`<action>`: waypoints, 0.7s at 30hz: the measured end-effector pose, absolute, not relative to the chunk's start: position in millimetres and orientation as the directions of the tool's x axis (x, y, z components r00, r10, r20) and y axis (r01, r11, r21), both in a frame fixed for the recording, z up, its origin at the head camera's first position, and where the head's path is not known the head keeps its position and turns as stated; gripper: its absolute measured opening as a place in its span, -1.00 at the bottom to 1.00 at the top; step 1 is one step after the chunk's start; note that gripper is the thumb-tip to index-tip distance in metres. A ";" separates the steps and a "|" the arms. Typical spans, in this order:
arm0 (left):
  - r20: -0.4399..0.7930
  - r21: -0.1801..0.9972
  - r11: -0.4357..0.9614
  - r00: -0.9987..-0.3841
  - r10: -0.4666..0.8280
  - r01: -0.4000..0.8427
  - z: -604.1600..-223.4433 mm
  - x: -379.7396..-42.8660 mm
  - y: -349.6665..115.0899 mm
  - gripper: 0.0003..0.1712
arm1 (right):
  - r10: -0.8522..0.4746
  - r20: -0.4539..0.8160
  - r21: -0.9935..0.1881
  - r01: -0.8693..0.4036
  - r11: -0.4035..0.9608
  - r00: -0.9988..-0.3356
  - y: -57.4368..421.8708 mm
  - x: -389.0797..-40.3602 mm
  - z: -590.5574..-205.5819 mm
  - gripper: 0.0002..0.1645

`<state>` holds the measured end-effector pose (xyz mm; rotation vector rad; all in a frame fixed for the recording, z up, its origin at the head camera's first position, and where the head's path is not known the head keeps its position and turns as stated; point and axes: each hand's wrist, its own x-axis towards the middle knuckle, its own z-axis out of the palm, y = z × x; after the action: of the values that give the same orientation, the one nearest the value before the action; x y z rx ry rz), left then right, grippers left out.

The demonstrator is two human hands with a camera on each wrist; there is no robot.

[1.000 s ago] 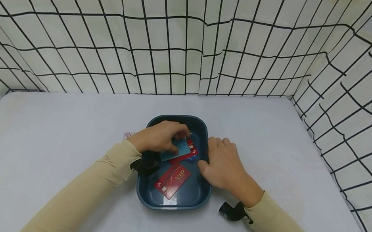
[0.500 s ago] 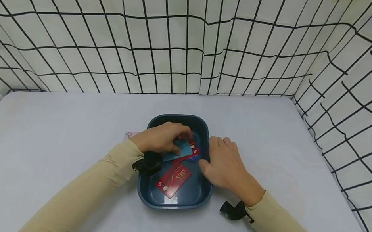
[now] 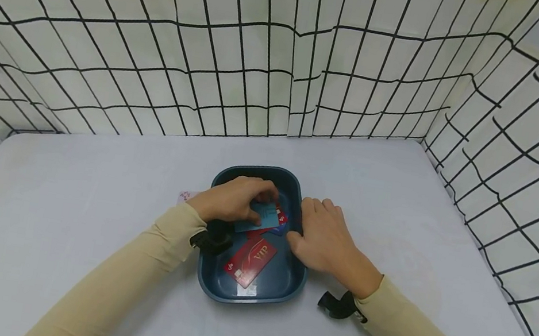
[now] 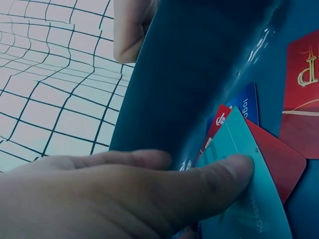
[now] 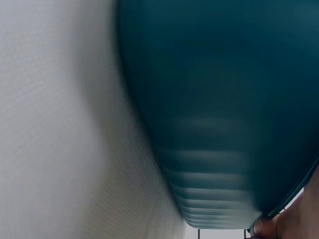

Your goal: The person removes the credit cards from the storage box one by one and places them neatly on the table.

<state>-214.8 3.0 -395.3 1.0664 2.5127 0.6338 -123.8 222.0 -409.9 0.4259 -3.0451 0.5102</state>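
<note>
A dark blue plastic tray (image 3: pixel 275 285) stands on the white table. My left hand (image 3: pixel 233 197) reaches into it and pinches a light blue card (image 3: pixel 264 218), the thumb (image 4: pixel 234 172) lying flat on its face; most of the other fingers are hidden. Under that card, partly covered, lie a red card (image 4: pixel 284 162) and a dark blue card (image 4: pixel 247 102). Nearer the front of the tray lies a red VIP card (image 3: pixel 250 262). At the tray's right side, my right hand (image 3: pixel 324 237) holds the rim, its thumb over the edge.
A pale card with red marks (image 3: pixel 185 196) shows on the table just left of the tray, partly behind the left wrist. Black grid netting (image 3: pixel 242 71) over white sheeting rises along the table's back and sides. A small black camera (image 3: pixel 338 305) sits on the right wrist.
The light blue card has shifted slightly right with the left hand and now covers more of the red card beneath. The right hand and the tray stay in place.
</note>
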 end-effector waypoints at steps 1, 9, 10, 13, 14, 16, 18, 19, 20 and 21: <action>-0.137 0.517 0.628 -0.668 0.731 0.581 -395.4 -214.8 3.1 -0.37 | -0.263 0.068 -0.316 -0.271 0.909 -0.962 221.8 -123.8 -409.8 -0.61; -0.178 0.514 0.662 -0.687 0.705 0.546 -394.0 -213.4 4.6 -0.39 | -0.266 0.073 -0.310 -0.275 0.910 -0.961 222.0 -123.6 -409.3 -0.64; -0.180 0.512 0.661 -0.684 0.707 0.549 -393.7 -213.0 4.7 -0.40 | -0.266 0.073 -0.310 -0.276 0.910 -0.961 222.0 -123.5 -409.4 -0.64; -0.182 0.505 0.654 -0.672 0.718 0.562 -393.6 -212.2 4.8 -0.42 | -0.268 0.074 -0.309 -0.278 0.910 -0.960 222.1 -123.6 -409.9 -0.64; -0.181 0.505 0.651 -0.668 0.722 0.567 -393.8 -212.1 4.9 -0.42 | -0.268 0.075 -0.308 -0.278 0.910 -0.960 222.2 -123.7 -410.1 -0.64; -0.178 0.504 0.645 -0.661 0.729 0.575 -394.5 -212.2 4.8 -0.43 | -0.269 0.078 -0.309 -0.280 0.909 -0.960 222.4 -123.7 -410.4 -0.64; -0.174 0.502 0.640 -0.657 0.734 0.582 -395.5 -212.7 4.7 -0.44 | -0.270 0.080 -0.307 -0.281 0.909 -0.960 222.7 -123.6 -410.6 -0.65; -0.173 0.499 0.638 -0.653 0.737 0.587 -396.0 -213.0 4.6 -0.44 | -0.270 0.080 -0.306 -0.281 0.910 -0.960 222.9 -123.6 -410.7 -0.66; -0.173 0.494 0.637 -0.651 0.739 0.592 -396.4 -213.3 4.4 -0.43 | -0.270 0.081 -0.305 -0.282 0.910 -0.959 223.0 -123.6 -410.8 -0.66; -0.172 0.491 0.635 -0.648 0.742 0.596 -396.9 -213.6 4.4 -0.42 | -0.271 0.081 -0.305 -0.282 0.909 -0.959 223.2 -123.6 -410.8 -0.67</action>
<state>-213.6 4.4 -396.9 1.0658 2.4999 0.5624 -123.6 223.2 -410.8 0.4395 -3.0334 0.4932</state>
